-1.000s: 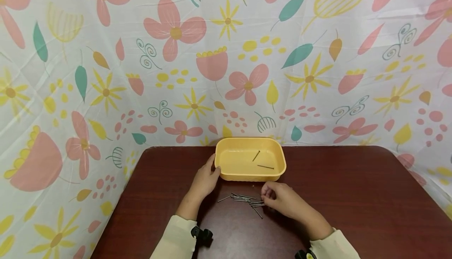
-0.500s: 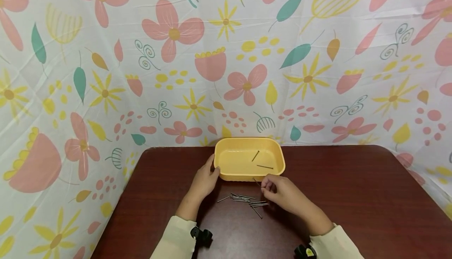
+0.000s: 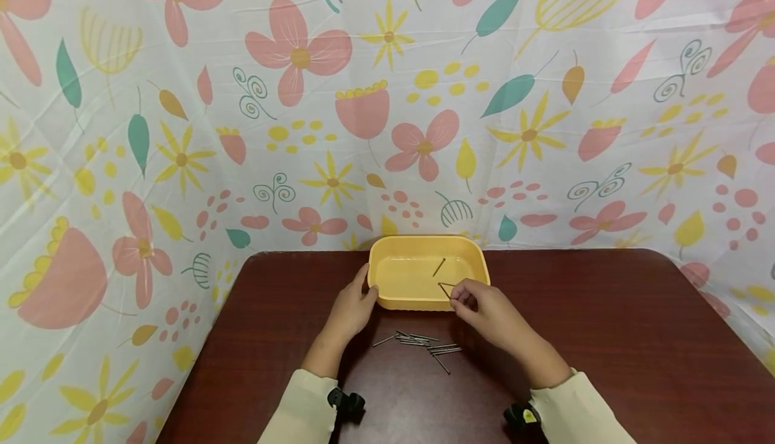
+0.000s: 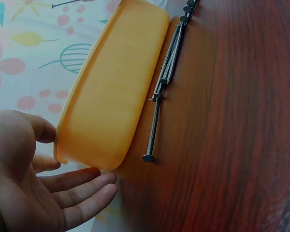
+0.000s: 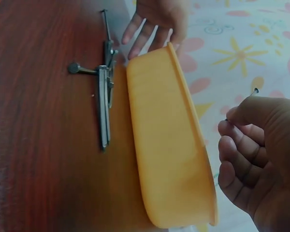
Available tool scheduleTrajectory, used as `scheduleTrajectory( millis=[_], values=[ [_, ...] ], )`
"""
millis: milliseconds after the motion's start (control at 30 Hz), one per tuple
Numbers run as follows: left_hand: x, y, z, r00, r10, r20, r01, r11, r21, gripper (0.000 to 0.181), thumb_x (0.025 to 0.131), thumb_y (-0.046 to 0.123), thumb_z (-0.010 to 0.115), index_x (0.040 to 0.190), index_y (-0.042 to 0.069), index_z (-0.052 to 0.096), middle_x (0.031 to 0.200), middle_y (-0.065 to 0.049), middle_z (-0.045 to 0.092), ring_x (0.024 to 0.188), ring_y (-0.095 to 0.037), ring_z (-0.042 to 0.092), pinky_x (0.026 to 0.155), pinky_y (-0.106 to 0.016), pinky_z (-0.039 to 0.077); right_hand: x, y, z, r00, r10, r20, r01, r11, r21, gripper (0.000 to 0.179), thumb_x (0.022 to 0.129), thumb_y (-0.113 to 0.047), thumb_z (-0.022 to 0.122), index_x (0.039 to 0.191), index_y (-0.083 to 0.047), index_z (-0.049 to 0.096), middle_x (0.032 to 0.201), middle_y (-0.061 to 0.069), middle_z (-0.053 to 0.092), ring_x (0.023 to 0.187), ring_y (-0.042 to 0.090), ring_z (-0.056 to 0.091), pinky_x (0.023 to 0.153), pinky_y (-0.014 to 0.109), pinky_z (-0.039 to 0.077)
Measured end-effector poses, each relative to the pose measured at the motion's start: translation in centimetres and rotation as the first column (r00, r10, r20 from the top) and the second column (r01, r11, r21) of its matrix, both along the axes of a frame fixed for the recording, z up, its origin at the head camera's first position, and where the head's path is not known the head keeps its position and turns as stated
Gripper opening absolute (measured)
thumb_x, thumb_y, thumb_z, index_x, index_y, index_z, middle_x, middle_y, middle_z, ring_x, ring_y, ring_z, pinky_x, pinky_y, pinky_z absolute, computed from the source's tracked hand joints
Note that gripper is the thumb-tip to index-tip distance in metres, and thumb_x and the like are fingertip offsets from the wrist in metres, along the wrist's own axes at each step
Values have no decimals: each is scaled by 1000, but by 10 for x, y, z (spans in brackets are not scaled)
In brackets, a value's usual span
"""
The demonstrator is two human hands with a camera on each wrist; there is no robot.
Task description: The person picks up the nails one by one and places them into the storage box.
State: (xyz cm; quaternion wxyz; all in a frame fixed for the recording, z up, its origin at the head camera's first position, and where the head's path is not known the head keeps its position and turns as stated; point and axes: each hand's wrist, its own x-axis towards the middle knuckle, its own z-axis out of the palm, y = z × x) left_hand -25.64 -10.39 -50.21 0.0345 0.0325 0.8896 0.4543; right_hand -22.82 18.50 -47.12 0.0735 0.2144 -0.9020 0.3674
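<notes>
In the head view, my left hand (image 3: 351, 306) rests against the left end of a yellow plastic tray (image 3: 402, 305), its thumb at the near corner. The left wrist view has its other fingers (image 4: 82, 195) mostly straight, beside the tray's end. My right hand (image 3: 490, 309) pinches a nail (image 3: 445, 290) between thumb and fingertips, over the tray's near right rim. The nail's head (image 5: 255, 90) sticks out past the thumb in the right wrist view. One nail (image 3: 439, 267) lies inside the tray; another (image 3: 448, 284) there is partly hidden by my right hand.
Several loose nails (image 3: 414, 340) lie in a small pile on the dark brown table (image 3: 605, 336), in front of the tray. A flower-printed cloth (image 3: 387, 161) hangs behind the table and along its left side.
My right hand has lifted one nail from the right end of the pile and carried it away from me, up over the tray's near rim. The left hand and the tray have stayed put.
</notes>
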Motion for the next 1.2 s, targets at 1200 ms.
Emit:
scheduleTrajectory(
  millis=[1200],
  values=[
    [1, 0, 0, 1000, -3, -9, 3, 1000, -12, 62, 105, 36, 46, 162, 23, 25, 110, -10, 64, 74, -15, 58, 72, -34, 47, -31, -3, 11, 983, -183, -1, 183, 983, -2, 5, 98, -13, 65, 98, -8, 66, 83, 2, 64, 71, 13, 54, 63, 24, 45]
  ],
)
